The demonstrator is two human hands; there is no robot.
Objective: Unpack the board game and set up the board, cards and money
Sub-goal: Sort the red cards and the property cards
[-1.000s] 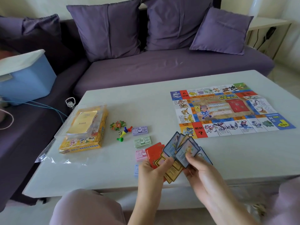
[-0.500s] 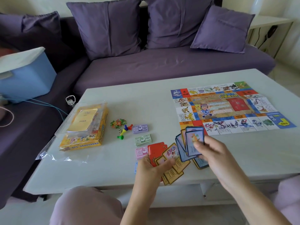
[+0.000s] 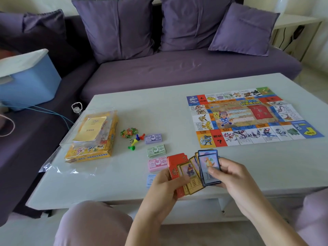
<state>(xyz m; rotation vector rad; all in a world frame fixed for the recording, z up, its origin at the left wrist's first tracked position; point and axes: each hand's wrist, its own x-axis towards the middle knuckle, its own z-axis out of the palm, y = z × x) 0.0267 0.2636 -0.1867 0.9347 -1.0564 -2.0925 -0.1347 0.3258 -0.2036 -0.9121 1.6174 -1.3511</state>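
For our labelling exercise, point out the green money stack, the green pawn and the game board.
green money stack point(image 3: 156, 150): head view, top note.
green pawn point(image 3: 131, 148): head view, its body.
game board point(image 3: 237, 118): head view, printed centre.

Home living room, purple sofa point(image 3: 177, 71) with 3 cushions point(image 3: 117, 27), low white coffee table point(image 3: 124, 107)

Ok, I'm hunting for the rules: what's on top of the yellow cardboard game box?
A clear plastic tray rests on the yellow cardboard game box, with a pale yellow booklet at it; whether above or beneath the plastic is unclear. The box's contents are covered.
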